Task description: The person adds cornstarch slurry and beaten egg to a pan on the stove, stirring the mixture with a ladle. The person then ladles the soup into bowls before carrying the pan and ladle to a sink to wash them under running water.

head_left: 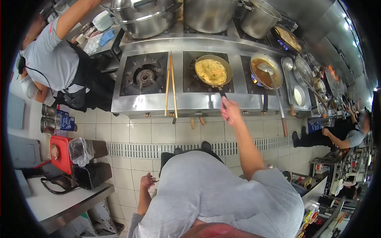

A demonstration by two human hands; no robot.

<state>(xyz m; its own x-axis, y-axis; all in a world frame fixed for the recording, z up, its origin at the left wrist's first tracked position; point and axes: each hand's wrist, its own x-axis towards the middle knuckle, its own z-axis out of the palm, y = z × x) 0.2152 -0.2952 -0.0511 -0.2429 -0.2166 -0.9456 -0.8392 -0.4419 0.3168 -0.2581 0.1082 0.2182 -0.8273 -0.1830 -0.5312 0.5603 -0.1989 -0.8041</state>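
Observation:
My right hand is closed round the black handle of a frying pan on the middle burner. A yellow, egg-like round lies in that pan. Low at my left side, my left hand has curled fingers; a small dark thing shows by them, too small to name. Long wooden chopsticks lie across the stove edge, left of the pan. Right of it, a pan of brown sauce holds a ladle.
Large steel pots stand along the back. An unused burner is at the left. A co-worker stands at the left, another person at the far right. A red-lidded bin stands lower left.

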